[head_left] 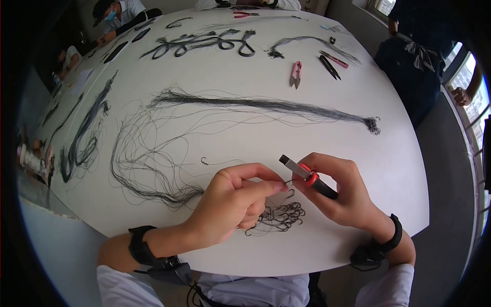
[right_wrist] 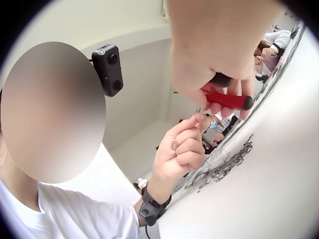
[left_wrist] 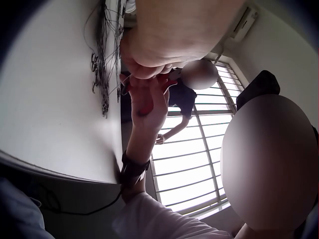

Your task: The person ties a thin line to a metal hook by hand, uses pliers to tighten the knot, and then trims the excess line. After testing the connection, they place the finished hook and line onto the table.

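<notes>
Near the table's front, my left hand [head_left: 232, 202] pinches a small dark piece [head_left: 288, 181] between thumb and index finger; whether it is a hook or line end, I cannot tell. My right hand [head_left: 340, 192] grips a red-and-black-handled tool [head_left: 323, 187] with a grey metal end pointing up-left, its fingertips close to the left ones. Below the hands lies a bunch of dark hooks [head_left: 284, 217] with thin lines. In the right wrist view, the red handle [right_wrist: 227, 100] crosses the right fingers, above the left hand [right_wrist: 182, 152]. The left wrist view hides the pinched piece.
A long dark line bundle [head_left: 266, 105] stretches across the middle, with loose tangled strands [head_left: 128, 158] at left. One hook [head_left: 204, 160] lies behind the left hand. Pink snips [head_left: 296, 74], black snips [head_left: 330, 67] and coiled bundles [head_left: 204, 43] lie farther back. Several people are around the table.
</notes>
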Motion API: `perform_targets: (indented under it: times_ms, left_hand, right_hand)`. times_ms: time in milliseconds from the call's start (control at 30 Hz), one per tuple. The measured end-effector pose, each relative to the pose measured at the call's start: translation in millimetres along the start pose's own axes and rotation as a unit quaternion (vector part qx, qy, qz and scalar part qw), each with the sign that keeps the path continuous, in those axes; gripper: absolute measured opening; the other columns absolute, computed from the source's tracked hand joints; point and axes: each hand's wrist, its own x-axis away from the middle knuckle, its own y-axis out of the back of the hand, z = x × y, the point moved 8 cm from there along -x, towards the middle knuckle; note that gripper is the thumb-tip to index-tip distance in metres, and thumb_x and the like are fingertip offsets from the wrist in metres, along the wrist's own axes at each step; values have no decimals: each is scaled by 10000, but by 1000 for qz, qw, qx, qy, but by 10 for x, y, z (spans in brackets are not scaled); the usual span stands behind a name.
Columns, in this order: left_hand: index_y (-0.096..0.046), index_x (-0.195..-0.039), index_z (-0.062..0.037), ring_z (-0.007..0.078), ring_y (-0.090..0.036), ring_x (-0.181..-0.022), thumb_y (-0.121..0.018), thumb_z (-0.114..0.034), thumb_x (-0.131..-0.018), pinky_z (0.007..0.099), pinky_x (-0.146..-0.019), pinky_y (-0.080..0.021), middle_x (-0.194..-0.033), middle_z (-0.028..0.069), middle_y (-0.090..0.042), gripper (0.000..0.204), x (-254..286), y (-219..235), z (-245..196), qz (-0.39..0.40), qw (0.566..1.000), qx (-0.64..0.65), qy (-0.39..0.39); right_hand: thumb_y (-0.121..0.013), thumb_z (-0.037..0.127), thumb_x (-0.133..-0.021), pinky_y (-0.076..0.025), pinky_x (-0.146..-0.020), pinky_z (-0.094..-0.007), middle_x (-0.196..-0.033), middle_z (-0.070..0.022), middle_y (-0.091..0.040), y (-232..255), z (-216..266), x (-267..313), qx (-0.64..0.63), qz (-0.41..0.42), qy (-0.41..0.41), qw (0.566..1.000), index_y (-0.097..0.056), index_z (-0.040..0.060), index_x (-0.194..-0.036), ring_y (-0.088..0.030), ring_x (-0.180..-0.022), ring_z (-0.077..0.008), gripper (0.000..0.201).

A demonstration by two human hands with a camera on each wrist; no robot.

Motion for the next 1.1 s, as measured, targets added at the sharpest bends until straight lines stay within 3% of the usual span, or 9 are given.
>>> perform_targets:
  times_ms: [67,133,233,467,533,733,833,1100]
  left_hand:
    - [-570,-965,-3,22,-196,-384,-514,-108,-900,234,-383,-142,-478,-84,-268,135,-5,27,0,-8,1000,14,1]
    - [-566,-969,-6,27,-196,-394,-513,-110,-897,233,-390,-151,-483,-79,-254,137,-3,97,-36,-50,998,35,-16]
    - [-561,-986,-18,30,-194,-399,-506,-116,-904,233,-391,-154,-484,-74,-249,140,-1,137,-62,-66,995,66,-22]
    - [-562,-1002,-34,28,-192,-391,-512,-139,-916,230,-387,-147,-475,-70,-269,145,43,154,-155,-78,990,90,-72]
    - [-567,-982,-25,22,-196,-388,-529,-130,-910,228,-383,-148,-471,-71,-297,132,63,169,-254,-90,986,44,-135]
    - [-577,-936,-14,8,-230,-397,-536,-111,-909,224,-377,-171,-479,-72,-357,109,93,183,-322,-129,972,-57,-190]
    - [-602,-909,-31,-2,-298,-428,-569,-146,-895,210,-383,-211,-489,-56,-444,121,117,186,-357,-127,965,-75,-215]
    - [-590,-892,-24,-12,-304,-455,-572,-126,-892,191,-418,-216,-491,-64,-451,104,131,168,-394,-132,955,-117,-240]
  right_hand:
    - [-614,-39,-700,-462,-640,-317,-796,-126,-574,18,48,-9,18,-28,33,999,-566,-23,-921,-566,-719,-248,227]
    - [-656,-11,-665,-450,-606,-334,-792,-111,-582,132,153,9,157,-121,76,977,-571,-4,-904,-561,-719,-267,254]
    - [-711,50,-637,-434,-597,-332,-787,-89,-571,140,210,25,258,-142,100,951,-576,20,-884,-545,-710,-252,283]
    - [-751,118,-606,-415,-598,-335,-815,-85,-548,138,324,70,359,-186,133,905,-576,23,-859,-534,-706,-240,322]
    - [-759,123,-599,-415,-580,-332,-810,-87,-544,145,355,73,363,-192,138,901,-578,20,-851,-533,-693,-235,327]
    - [-784,143,-578,-407,-521,-318,-798,-87,-540,133,377,95,377,-199,153,892,-583,17,-832,-529,-643,-223,348]
    - [-787,143,-578,-404,-512,-315,-788,-81,-540,135,387,96,381,-197,158,890,-583,17,-834,-527,-629,-219,351]
    - [-786,133,-578,-391,-483,-303,-751,-60,-540,131,381,101,380,-196,159,890,-585,18,-824,-515,-593,-201,337]
